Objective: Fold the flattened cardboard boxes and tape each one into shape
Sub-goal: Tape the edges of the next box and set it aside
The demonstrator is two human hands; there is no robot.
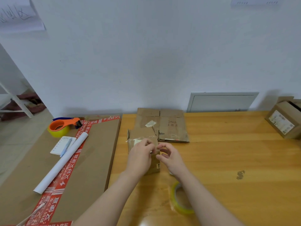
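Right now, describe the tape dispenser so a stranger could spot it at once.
Left of the wooden table lies a big flat carton striped with red tape. At its far end, by the wall, sits the dispenser, beyond the notepad. It alone has an orange frame and blue handle; the other tape roll, on the table, is bare.

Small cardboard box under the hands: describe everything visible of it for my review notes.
The small cardboard box is brown, creased and worn, already folded into shape, standing on the wooden table near its left edge, just in front of the flattened boxes. A strip of clear tape glints across its top edge above a pale label scrap. The left hand covers its front; the right hand curls at its upper right corner. What they pinch is unclear.
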